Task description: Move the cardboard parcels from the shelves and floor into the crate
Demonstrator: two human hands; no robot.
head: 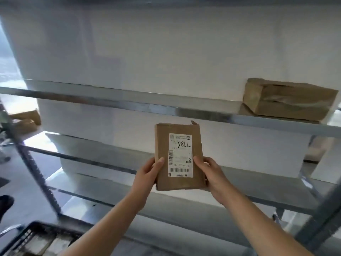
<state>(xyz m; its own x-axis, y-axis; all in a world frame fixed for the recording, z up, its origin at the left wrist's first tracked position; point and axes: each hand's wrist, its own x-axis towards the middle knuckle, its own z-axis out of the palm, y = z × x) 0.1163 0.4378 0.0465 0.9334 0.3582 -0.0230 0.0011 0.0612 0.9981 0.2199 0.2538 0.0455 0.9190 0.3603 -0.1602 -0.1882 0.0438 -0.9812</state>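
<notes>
I hold a flat brown cardboard parcel [162,145] upright in front of the metal shelves, its white label with handwritten digits facing me upside down. My left hand [149,172] grips its lower left edge, thumb on the front. My right hand [210,172] grips the lower right edge the same way. Two more cardboard parcels [289,100] lie stacked on the upper shelf at the right. A dark crate [24,235] with parcels inside shows at the bottom left corner.
Metal shelving [129,102] with several grey tiers spans the view against a white wall. More brown boxes [25,119] sit on another rack at the far left. A dark shoe [5,202] is on the floor at the left edge.
</notes>
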